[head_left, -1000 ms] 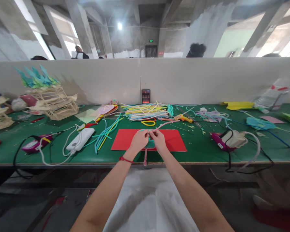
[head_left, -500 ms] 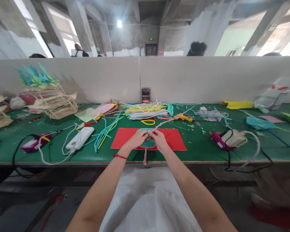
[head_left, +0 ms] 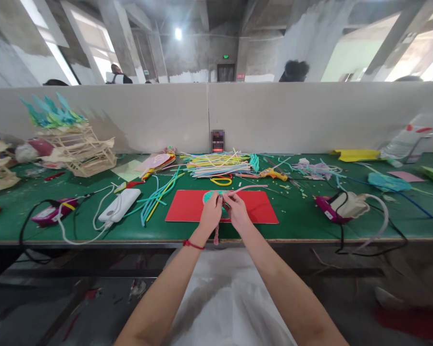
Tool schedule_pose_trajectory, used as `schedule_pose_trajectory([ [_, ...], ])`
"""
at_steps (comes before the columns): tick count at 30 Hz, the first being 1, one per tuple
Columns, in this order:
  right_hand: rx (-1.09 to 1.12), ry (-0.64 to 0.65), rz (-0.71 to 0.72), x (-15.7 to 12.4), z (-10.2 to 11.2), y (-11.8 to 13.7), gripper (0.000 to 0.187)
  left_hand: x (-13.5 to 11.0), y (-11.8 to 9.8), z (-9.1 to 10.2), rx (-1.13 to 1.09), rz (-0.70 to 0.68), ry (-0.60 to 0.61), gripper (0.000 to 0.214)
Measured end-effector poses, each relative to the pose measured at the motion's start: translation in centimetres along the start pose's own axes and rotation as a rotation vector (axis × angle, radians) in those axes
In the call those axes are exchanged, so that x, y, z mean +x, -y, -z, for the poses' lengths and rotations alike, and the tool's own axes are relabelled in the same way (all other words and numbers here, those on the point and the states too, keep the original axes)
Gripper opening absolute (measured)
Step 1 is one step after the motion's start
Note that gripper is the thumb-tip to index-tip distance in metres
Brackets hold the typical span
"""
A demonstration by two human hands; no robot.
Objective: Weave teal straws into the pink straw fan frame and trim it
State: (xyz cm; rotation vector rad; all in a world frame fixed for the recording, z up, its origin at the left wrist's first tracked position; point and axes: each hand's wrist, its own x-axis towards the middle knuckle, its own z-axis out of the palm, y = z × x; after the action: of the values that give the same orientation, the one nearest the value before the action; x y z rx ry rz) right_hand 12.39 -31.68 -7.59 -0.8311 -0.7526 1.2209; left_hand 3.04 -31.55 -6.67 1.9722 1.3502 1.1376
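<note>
A round turquoise piece with a pinkish edge (head_left: 208, 196) is over the red board (head_left: 184, 206), mostly covered by my hands. A pink twisted stem (head_left: 216, 236) sticks out below it towards me. My left hand (head_left: 212, 214) is closed, its fingertips pinching the piece near its upper edge. Close beside it, my right hand (head_left: 237, 210) pinches a thin pink strip (head_left: 251, 186), whose loose end points to the right. The fingertips of both hands nearly meet, and the exact spot where strip and piece touch is hidden.
Behind the board lie a pile of coloured strips (head_left: 220, 168), yellow-handled scissors (head_left: 222, 181) and a yellow glue gun (head_left: 273, 174). A white power strip (head_left: 120, 207) and turquoise strips (head_left: 162, 194) are to the left. A purple device with cables (head_left: 328, 210) sits right.
My left hand has turned more upright and shifted slightly right. The pink strip's loose end has swung lower, away from the glue gun. More of the turquoise piece's upper left shows.
</note>
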Motion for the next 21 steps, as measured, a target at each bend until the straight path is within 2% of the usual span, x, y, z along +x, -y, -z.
schedule_pose_trajectory([
  [6,-0.013,0.008,0.009,0.0,0.1,0.0,0.034,0.0,0.2,0.1,0.047,-0.01,0.007,0.019],
  [13,-0.067,0.054,-0.033,0.6,0.9,0.4,0.033,0.6,0.7,0.5,0.003,-0.022,0.057,0.02],
  [21,-0.111,0.072,-0.057,0.6,0.9,0.3,0.038,0.9,1.4,0.1,-0.125,0.065,-0.014,0.02],
])
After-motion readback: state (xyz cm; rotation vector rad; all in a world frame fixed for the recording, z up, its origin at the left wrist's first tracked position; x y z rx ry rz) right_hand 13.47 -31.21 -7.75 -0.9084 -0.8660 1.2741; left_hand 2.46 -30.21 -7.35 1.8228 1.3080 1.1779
